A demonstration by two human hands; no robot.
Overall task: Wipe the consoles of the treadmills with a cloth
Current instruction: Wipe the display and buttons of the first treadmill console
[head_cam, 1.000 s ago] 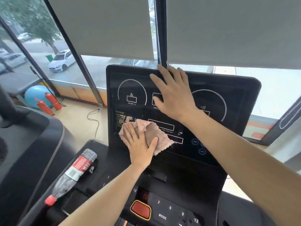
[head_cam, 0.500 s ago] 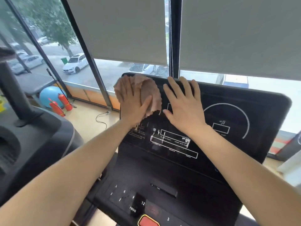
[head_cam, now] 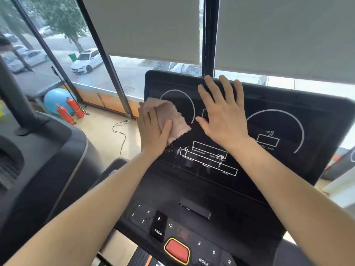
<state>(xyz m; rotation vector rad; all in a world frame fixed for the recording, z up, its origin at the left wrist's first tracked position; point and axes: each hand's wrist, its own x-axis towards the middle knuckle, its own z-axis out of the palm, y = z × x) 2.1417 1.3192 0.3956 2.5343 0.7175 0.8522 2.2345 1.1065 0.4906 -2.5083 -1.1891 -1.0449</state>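
A black treadmill console (head_cam: pixel 288 116) with white dial outlines fills the middle and right of the head view. My left hand (head_cam: pixel 151 133) presses a pinkish cloth (head_cam: pixel 172 120) flat against the console's left side, over the left dial, fingers straight. My right hand (head_cam: pixel 222 114) lies flat on the panel's centre with fingers spread, fingertips at the top edge. Below the screen is a button panel (head_cam: pixel 192 244) with numbered keys and a red stop button (head_cam: pixel 177 250).
Another dark treadmill (head_cam: pixel 38 169) stands close on the left. Beyond the console are floor-to-ceiling windows with lowered blinds (head_cam: pixel 146 25). On the floor at the left lie a blue ball (head_cam: pixel 55 98), two red fire extinguishers (head_cam: pixel 72 110) and a cable (head_cam: pixel 120 131).
My left hand has slid the cloth down from the console's top-left corner to the left dial area. My right hand stays flat on the panel. The view has shifted.
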